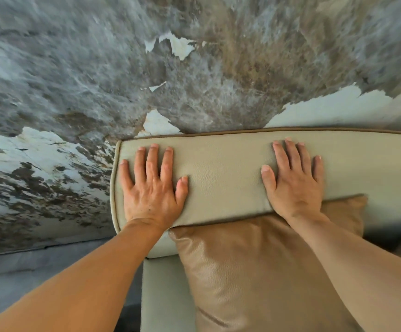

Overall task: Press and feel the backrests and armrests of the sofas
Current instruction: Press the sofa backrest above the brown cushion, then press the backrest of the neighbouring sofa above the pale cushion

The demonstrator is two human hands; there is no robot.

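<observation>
A grey and brown marbled wall (194, 75) with large white patches fills the upper half of the view, blurred toward the edges. Below it sits a pale beige leather sofa (166, 291), seen from above. Its backrest (223, 176) runs across the middle of the frame from just left of centre to the right edge, lying against the wall, with darker piping along its top and left end. A tan leather cushion (254, 271) leans against the front of the backrest, its upper edge tucked just under the backrest's lower edge.

Two bare forearms reach in from the bottom corners. The left hand (152, 188) lies flat, palm down, on the left end of the backrest, near the piped corner; its fingers (152, 161) are spread wide and point toward the wall, gripping nothing. The right hand (295, 180) rests palm down further right on the same backrest, well apart from the left, with its heel at the seam where the cushion meets the backrest. Its fingers (292, 154) are also splayed flat and hold nothing.
</observation>
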